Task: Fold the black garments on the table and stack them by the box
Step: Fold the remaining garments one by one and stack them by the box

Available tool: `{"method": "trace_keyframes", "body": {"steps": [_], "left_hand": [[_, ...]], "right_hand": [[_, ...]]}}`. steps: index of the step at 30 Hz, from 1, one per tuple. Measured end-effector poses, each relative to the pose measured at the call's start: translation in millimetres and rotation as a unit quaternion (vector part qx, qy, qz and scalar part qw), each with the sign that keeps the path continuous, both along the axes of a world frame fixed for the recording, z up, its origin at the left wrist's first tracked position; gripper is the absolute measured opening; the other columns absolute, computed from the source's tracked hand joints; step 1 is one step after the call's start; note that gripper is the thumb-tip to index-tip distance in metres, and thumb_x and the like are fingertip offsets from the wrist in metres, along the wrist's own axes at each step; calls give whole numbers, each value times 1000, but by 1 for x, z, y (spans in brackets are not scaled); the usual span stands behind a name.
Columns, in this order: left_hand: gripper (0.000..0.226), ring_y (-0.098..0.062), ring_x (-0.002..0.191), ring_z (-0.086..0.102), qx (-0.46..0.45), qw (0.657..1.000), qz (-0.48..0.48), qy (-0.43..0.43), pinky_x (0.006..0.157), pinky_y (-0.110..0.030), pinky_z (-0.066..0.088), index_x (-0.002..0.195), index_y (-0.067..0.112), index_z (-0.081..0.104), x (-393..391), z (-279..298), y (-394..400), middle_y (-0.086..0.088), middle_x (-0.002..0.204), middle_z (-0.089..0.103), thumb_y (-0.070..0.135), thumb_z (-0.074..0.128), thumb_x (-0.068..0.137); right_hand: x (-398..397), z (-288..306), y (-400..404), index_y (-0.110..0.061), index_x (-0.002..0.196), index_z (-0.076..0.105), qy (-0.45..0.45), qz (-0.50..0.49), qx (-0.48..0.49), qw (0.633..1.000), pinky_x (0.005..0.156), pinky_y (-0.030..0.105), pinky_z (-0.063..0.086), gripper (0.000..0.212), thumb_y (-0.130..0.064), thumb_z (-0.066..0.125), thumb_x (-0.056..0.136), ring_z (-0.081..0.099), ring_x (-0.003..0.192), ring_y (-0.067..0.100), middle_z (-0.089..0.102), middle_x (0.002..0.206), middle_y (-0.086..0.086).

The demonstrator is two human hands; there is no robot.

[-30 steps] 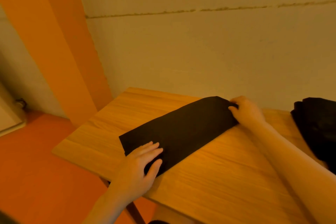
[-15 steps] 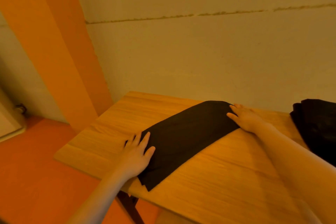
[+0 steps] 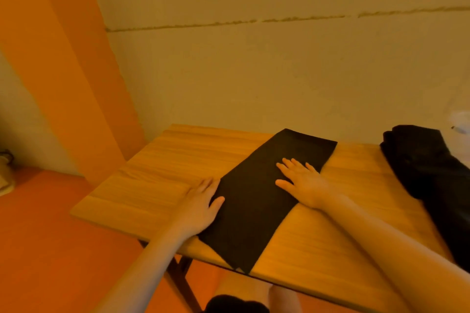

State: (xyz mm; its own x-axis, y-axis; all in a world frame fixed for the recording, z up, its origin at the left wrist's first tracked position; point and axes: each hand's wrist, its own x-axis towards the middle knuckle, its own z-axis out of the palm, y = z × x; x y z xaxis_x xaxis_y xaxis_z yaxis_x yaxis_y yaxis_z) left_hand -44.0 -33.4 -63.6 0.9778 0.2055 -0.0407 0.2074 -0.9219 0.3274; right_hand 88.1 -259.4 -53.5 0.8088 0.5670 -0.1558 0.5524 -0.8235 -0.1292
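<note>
A black garment [image 3: 256, 213], folded into a long flat strip, lies diagonally on the wooden table [image 3: 162, 173], its near corner overhanging the front edge. My left hand [image 3: 201, 204] lies flat at the strip's left edge, thumb on the cloth. Palm down with fingers spread, my right hand [image 3: 302, 181] presses on the strip's middle. A heap of loose black garments [image 3: 429, 175] sits at the table's right end. No box is recognisable.
The table stands against a pale wall. Its left and front edges drop to an orange floor [image 3: 50, 249]. A whitish object [image 3: 461, 122] shows at the far right edge, behind the heap. A dark table leg [image 3: 183, 279] is under the front edge.
The strip has swung toward me, and its near end now hangs over the front edge. My right hand slid from its far corner to its middle. My left hand stays at its left edge.
</note>
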Motion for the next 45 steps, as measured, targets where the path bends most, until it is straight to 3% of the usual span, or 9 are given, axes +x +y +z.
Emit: {"method": "trace_keyframes", "body": {"steps": [5, 12, 21, 23, 26, 30, 34, 38, 45], "left_hand": [[54, -19, 135, 34, -200, 976, 19, -80, 109, -36, 35, 145, 24, 31, -24, 2, -50, 2, 146, 38, 29, 51, 95], [54, -11, 133, 36, -173, 978, -16, -120, 103, -20, 33, 142, 28, 34, -34, 6, -77, 7, 146, 35, 16, 54, 94], [38, -14, 107, 57, -392, 915, 31, -87, 93, -32, 50, 89, 38, 59, -42, 2, -85, 10, 107, 58, 0, 62, 85], [40, -11, 109, 56, -372, 924, 3, -90, 94, -29, 49, 92, 40, 59, -49, 0, -92, 12, 111, 56, 0, 59, 87], [34, -5, 124, 42, -183, 969, -43, -158, 101, -15, 35, 110, 35, 58, -54, 2, -90, 13, 130, 42, 6, 55, 91], [38, 0, 135, 23, -46, 969, -180, -162, 104, -13, 16, 132, 31, 50, -60, 7, -88, 19, 142, 33, 28, 53, 94], [32, 4, 127, 36, -40, 958, -237, -157, 110, -18, 26, 126, 26, 58, -52, 0, -72, 12, 136, 50, 26, 53, 94], [24, -4, 103, 63, -2, 942, -255, -218, 91, -20, 48, 104, 16, 71, -53, -6, -60, 2, 108, 70, 20, 53, 90], [36, -7, 94, 67, 22, 936, -256, -241, 83, -14, 46, 98, 16, 72, -64, -15, -48, 3, 98, 73, 24, 39, 87]], "right_hand": [[25, 12, -28, -23, 149, 6, -11, -90, -55, 994, 117, 44, 5, 60, -51, 19, 97, -1, 144, 21, 3, 157, 2], [-50, 31, -44, -24, 148, 17, 45, -85, 70, 993, 115, 33, 14, 57, -41, 36, 97, 11, 143, 13, 11, 156, -5], [-148, 6, -78, -32, 147, 5, 44, -161, 171, 971, 115, 27, 18, 78, -49, 52, 87, 9, 143, 9, 1, 156, -12], [-154, 1, -86, -32, 147, 9, 18, -170, 165, 971, 115, 26, 16, 74, -50, 49, 88, 8, 143, 8, 3, 156, -11], [-162, -2, -93, -33, 146, 14, 0, -116, 133, 984, 115, 24, 12, 63, -49, 42, 92, 6, 142, 5, 2, 154, -17], [-171, -2, -100, -33, 144, 27, -64, -109, 141, 982, 108, 15, 22, 55, -45, 44, 93, 24, 137, 1, 19, 151, -19], [-173, -9, -103, -26, 119, 62, -137, -121, 188, 965, 96, 18, 39, 31, -28, 61, 88, 54, 117, 5, 56, 129, -12], [-173, -14, -103, -22, 80, 76, -248, -59, 204, 945, 60, 22, 55, 38, -16, 92, 46, 70, 76, 8, 73, 89, -5], [-171, -29, -91, -33, 74, 74, -266, 60, 139, 952, 73, 10, 47, 53, -32, 95, 25, 67, 80, -4, 72, 87, -16]]}}
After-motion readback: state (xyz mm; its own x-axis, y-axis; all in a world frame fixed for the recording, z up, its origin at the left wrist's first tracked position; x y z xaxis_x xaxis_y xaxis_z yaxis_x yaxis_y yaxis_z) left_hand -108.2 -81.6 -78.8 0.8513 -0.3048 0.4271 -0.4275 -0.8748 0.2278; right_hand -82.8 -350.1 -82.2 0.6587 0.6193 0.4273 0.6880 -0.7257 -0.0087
